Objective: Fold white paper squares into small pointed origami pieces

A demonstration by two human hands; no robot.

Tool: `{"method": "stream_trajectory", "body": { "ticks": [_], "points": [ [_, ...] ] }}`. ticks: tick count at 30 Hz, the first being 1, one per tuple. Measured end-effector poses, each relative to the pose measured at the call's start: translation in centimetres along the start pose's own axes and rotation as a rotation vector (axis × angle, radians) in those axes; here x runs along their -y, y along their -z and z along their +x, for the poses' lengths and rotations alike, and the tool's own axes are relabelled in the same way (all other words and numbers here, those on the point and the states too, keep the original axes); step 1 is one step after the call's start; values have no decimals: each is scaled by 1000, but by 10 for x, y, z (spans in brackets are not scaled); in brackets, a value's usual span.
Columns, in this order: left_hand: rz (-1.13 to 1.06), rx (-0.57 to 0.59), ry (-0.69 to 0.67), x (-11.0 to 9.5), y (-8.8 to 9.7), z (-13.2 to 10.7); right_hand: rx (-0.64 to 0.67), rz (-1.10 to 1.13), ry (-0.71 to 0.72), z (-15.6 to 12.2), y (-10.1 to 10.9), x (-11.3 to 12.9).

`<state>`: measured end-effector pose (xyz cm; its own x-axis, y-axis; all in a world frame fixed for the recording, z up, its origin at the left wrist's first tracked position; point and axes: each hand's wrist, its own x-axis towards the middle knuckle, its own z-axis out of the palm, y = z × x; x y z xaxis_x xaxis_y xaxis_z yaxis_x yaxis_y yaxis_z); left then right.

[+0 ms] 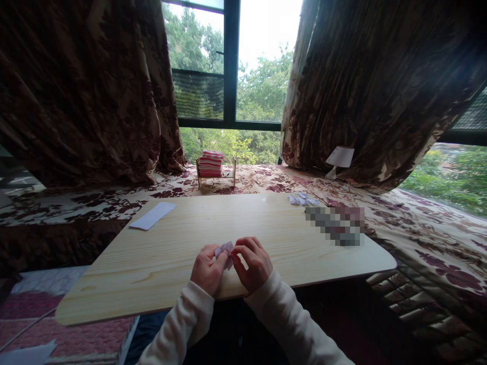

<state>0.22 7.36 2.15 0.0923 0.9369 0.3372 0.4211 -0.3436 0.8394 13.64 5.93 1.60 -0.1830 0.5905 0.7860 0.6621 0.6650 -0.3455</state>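
Observation:
Both hands meet over the near middle of the pale wooden table (pixel 182 228). My left hand (pixel 207 268) is closed on a small folded piece of white paper (pixel 225 247), its thumb lying across the paper. On the right side, my right hand (pixel 253 263) has its thumb and forefinger bent together at the paper's right edge in a pinch; the exact spot between the fingertips is too small to make out. A stack of white paper strips (pixel 153 216) lies at the table's far left. Several small folded white papers (pixel 302 198) sit in a group at the far right edge.
A pixelated, blurred item (pixel 335 225) lies on the table's right side. Behind the table, a small wooden rack (pixel 215 176) holds a stack of red-and-white folded things (pixel 210 163) on the cloth-covered ledge. A white lamp (pixel 340 158) stands by the right curtain (pixel 365 86).

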Motion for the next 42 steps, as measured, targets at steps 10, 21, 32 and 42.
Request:
{"method": "stream_trajectory", "body": {
  "ticks": [10,21,32,42],
  "points": [
    [27,10,-58,-6,1,-1,72,-11,-49,0,1,-2],
    [166,50,-163,-7,0,-1,96,-28,-81,-2,1,-7],
    [117,25,-158,-6,-2,-1,66,-7,-79,-2,-1,-10],
    [-25,-23,-35,-5,0,-1,-37,196,-264,3,1,-11]
  ]
}}
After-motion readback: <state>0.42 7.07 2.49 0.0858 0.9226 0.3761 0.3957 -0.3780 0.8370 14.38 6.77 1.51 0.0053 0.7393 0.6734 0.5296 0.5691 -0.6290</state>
